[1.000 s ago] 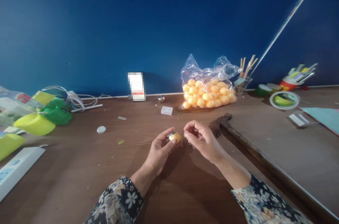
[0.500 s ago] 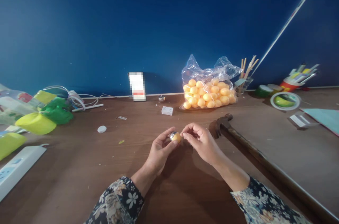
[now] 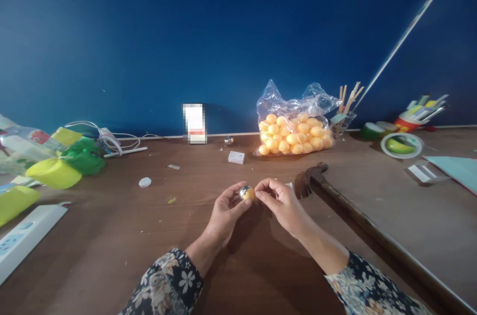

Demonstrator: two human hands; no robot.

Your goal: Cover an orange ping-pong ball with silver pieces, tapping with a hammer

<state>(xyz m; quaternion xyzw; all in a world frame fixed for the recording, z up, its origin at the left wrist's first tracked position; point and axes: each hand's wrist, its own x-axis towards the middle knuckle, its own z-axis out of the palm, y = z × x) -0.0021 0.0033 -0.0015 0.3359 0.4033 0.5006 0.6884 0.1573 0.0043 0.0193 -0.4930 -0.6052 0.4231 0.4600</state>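
Note:
Between the thumb and fingers of my left hand [image 3: 225, 210] is a small orange ball [image 3: 247, 193], like a table tennis ball, with shiny silver covering on its upper left part. My right hand [image 3: 278, 200] is close to the ball's right side, thumb and forefinger pinched together. Whatever is in that pinch is too small to make out. A small white box [image 3: 236, 157] lies beyond the hands, and a fully silver ball [image 3: 228, 140] rests behind it near the wall.
A clear bag of orange balls [image 3: 294, 133] stands at the back. To the right lie a hammer [image 3: 350, 210], a tape roll [image 3: 401, 145] and a pen cup [image 3: 408, 122]. On the left are a power strip [image 3: 32, 238], yellow and green bags [image 3: 84, 156] and a white disc [image 3: 145, 182].
My right hand's pinched fingertips have stayed beside the ball, shifting only slightly. My left hand keeps hold of the ball. The whole view has shifted a little.

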